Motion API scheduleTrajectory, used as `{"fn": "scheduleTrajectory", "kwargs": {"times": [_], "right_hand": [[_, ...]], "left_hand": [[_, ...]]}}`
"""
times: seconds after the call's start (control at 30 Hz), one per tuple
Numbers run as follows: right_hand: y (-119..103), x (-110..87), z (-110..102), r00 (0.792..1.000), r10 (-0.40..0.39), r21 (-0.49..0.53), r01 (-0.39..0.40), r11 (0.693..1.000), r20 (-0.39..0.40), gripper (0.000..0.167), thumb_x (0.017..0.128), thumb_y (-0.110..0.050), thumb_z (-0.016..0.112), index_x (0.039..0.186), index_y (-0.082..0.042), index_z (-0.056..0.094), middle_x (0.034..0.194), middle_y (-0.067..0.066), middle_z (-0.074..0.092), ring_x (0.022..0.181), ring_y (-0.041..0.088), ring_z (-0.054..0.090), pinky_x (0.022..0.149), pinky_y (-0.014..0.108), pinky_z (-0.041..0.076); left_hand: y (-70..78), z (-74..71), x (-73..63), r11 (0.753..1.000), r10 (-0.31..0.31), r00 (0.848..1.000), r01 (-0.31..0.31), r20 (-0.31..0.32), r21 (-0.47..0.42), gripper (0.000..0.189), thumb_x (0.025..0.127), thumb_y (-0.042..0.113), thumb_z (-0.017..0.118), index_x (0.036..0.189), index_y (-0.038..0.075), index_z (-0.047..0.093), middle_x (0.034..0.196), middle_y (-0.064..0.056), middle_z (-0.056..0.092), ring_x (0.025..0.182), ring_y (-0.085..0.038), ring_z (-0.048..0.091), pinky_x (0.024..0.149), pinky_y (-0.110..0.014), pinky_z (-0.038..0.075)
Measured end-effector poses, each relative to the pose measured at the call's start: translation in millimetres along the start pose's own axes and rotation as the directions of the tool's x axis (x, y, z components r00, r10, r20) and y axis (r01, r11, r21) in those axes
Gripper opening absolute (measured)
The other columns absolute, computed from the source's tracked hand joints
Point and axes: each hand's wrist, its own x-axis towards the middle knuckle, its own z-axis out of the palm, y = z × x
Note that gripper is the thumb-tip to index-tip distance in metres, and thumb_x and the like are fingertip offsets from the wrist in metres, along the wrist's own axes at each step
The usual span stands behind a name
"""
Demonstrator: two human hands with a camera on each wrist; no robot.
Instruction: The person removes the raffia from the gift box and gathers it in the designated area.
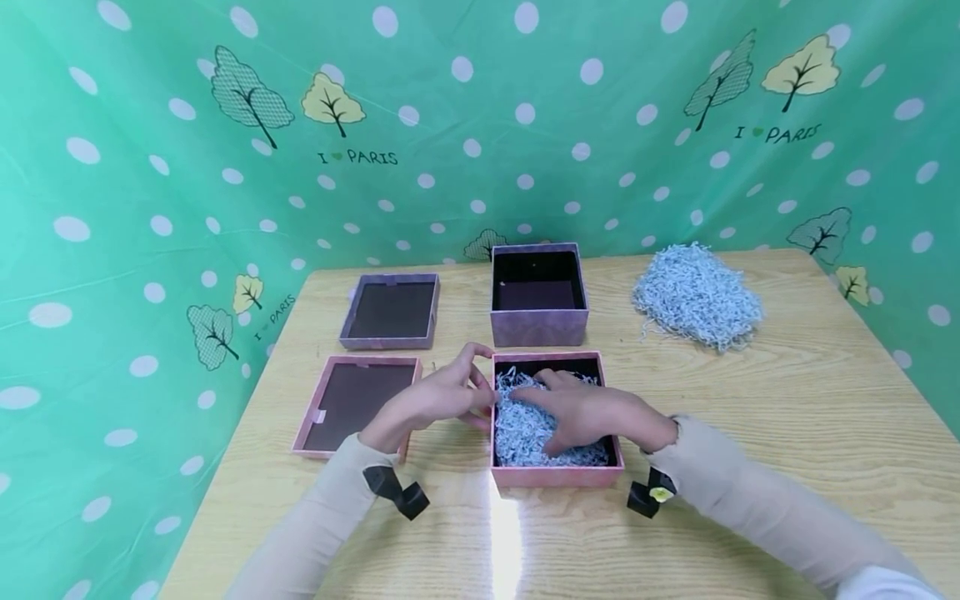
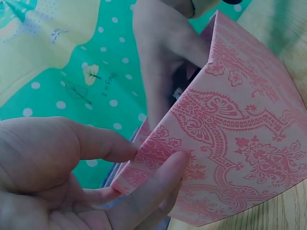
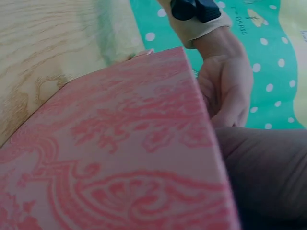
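A pink patterned box [image 1: 557, 477] stands on the table, partly filled with light blue shredded paper [image 1: 517, 429]. My right hand [image 1: 581, 410] is inside it, its spread fingers resting on the paper. My left hand [image 1: 446, 390] touches the box's left side. In the left wrist view, the left fingers [image 2: 165, 175] lie against the patterned outer wall [image 2: 240, 143] and near its rim. The right wrist view has the box's outer wall [image 3: 120, 139] close up, which hides the right fingertips; the left hand [image 3: 228, 86] appears beyond the rim.
A purple box [image 1: 538, 327] stands behind the pink one. To the left lie a purple lid [image 1: 386, 342] and a pink lid [image 1: 352, 361], both with dark insides up. A heap of blue shredded paper [image 1: 697, 296] sits at the back right, before a green dotted curtain [image 1: 480, 125].
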Motion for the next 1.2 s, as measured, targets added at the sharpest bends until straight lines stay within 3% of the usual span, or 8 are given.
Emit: {"fn": "scheduleTrajectory", "kwargs": {"times": [0.2,0.47,0.63,0.73,0.87,1.13,1.2], "right_hand": [[-1.2,4.3,5.2,0.999,0.027,-0.101,-0.023,0.995,0.033,0.081,0.082,-0.025,0.076,0.149,-0.030,0.032,0.155,0.015,0.019,0.140,0.039,0.024,0.103,0.060,0.039],[-0.5,7.4,13.0,0.999,0.039,-0.122,-0.040,0.992,-0.008,0.074,0.083,-0.015,0.072,0.146,-0.026,0.037,0.155,0.021,0.019,0.141,0.044,0.020,0.106,0.064,0.034],[-1.7,4.7,12.1,0.999,0.000,-0.131,-0.005,0.991,-0.039,0.069,0.083,-0.012,0.071,0.144,-0.026,0.041,0.149,0.019,0.030,0.136,0.042,0.032,0.101,0.063,0.040],[-2.9,-0.4,7.2,0.997,-0.035,-0.142,0.025,0.990,-0.068,0.066,0.084,-0.013,0.071,0.142,-0.027,0.044,0.141,0.016,0.039,0.129,0.038,0.041,0.092,0.057,0.048],[-4.9,-9.6,-4.0,0.992,-0.068,-0.119,0.055,0.991,-0.105,0.063,0.084,-0.012,0.071,0.140,-0.027,0.046,0.139,0.015,0.040,0.128,0.037,0.041,0.084,0.050,0.052],[-8.2,-32.4,-25.3,0.988,-0.099,-0.057,0.093,0.994,-0.119,0.059,0.087,-0.012,0.068,0.139,-0.024,0.045,0.150,0.019,0.030,0.135,0.037,0.035,0.096,0.054,0.046],[-7.8,-37.8,-30.2,0.984,-0.116,-0.062,0.109,0.992,-0.135,0.059,0.086,-0.011,0.068,0.139,-0.023,0.045,0.146,0.018,0.035,0.129,0.035,0.041,0.092,0.050,0.049]], "left_hand": [[1.8,1.0,0.6,1.000,-0.016,1.000,0.016,-0.013,-0.003,0.059,0.094,0.003,0.053,0.141,0.014,0.019,0.105,-0.018,0.047,0.077,-0.023,0.067,0.076,-0.045,0.059],[3.5,0.5,-0.3,1.000,-0.008,1.000,0.008,-0.004,-0.011,0.057,0.094,0.002,0.051,0.140,0.013,0.020,0.105,-0.019,0.046,0.077,-0.024,0.067,0.077,-0.045,0.059],[1.7,-0.6,0.1,1.000,-0.009,1.000,0.009,0.009,-0.017,0.054,0.096,0.003,0.050,0.140,0.014,0.019,0.106,-0.019,0.046,0.081,-0.025,0.067,0.078,-0.047,0.058],[0.4,-0.4,0.4,1.000,-0.009,1.000,0.010,0.013,-0.019,0.052,0.098,0.005,0.047,0.140,0.014,0.018,0.106,-0.019,0.047,0.082,-0.024,0.067,0.079,-0.047,0.058],[-0.6,-0.2,0.9,0.999,-0.010,1.000,0.011,0.009,-0.030,0.048,0.100,0.007,0.045,0.139,0.014,0.019,0.105,-0.020,0.048,0.080,-0.024,0.066,0.078,-0.047,0.058],[-0.7,0.4,1.4,0.999,-0.020,1.000,0.020,0.004,-0.028,0.045,0.100,0.005,0.041,0.138,0.014,0.019,0.105,-0.021,0.048,0.081,-0.024,0.066,0.075,-0.043,0.059],[-1.3,0.1,1.5,1.000,-0.011,1.000,0.011,0.006,-0.028,0.045,0.099,0.004,0.041,0.138,0.013,0.019,0.104,-0.020,0.048,0.081,-0.023,0.066,0.074,-0.041,0.060]]}}
